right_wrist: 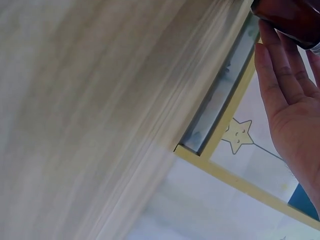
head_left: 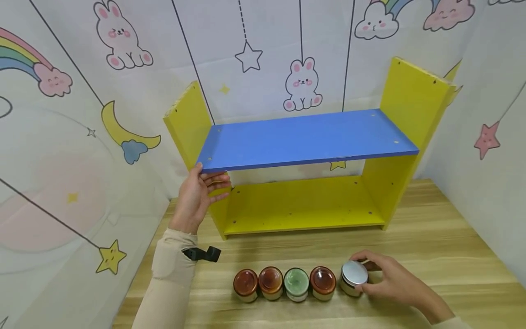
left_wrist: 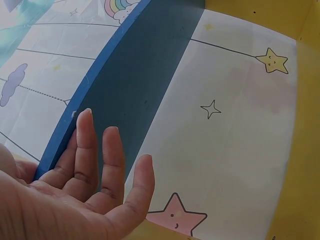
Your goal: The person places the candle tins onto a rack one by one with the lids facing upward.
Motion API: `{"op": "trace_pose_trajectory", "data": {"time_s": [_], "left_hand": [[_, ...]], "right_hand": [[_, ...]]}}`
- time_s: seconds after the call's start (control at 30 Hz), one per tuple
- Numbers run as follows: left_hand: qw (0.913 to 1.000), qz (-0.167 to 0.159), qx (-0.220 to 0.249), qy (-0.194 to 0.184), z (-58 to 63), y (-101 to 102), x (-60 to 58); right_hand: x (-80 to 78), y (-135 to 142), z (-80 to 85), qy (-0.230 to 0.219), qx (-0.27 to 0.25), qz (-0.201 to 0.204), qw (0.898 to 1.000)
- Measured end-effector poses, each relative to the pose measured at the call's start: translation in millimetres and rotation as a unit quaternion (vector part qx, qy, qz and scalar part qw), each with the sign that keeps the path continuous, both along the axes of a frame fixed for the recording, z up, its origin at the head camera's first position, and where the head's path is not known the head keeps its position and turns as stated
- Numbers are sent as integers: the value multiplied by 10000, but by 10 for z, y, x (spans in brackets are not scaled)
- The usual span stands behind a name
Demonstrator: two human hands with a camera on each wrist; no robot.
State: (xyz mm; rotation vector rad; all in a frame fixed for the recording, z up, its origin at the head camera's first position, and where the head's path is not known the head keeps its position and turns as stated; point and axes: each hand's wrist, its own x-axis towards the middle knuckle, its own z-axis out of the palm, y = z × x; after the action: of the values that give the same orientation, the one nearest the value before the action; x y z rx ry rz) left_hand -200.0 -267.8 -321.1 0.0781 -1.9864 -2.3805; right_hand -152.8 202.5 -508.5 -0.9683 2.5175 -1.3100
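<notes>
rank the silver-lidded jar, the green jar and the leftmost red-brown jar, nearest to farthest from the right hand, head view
1. Silver-lidded jar: at the row's right end, held by the right hand.
2. Green jar: mid-row.
3. Leftmost red-brown jar: left end.

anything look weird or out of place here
The silver-topped jar in the right hand is the odd one out: the four jars beside it show brown or green tops. The blue shelf has a pale mark on its front edge near the left hand, possibly a chip.
</notes>
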Motion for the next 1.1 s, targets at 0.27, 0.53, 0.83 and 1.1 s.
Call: {"op": "trace_pose_trajectory", "data": {"time_s": [0.27, 0.53, 0.83, 1.1], "left_hand": [[10000, -25, -5, 43, 22, 3, -17], [10000, 59, 7, -13, 35, 17, -9], [10000, 1, 35, 31, 23, 23, -4], [10000, 62, -15, 57, 7, 5, 22]], "right_hand": [[-24, 4, 87, 367, -122, -55, 9992], [-67, -5, 211, 389, -60, -274, 9988], [-128, 20, 405, 594, -40, -362, 9976], [-195, 30, 591, 888, 148, -463, 9949]]}}
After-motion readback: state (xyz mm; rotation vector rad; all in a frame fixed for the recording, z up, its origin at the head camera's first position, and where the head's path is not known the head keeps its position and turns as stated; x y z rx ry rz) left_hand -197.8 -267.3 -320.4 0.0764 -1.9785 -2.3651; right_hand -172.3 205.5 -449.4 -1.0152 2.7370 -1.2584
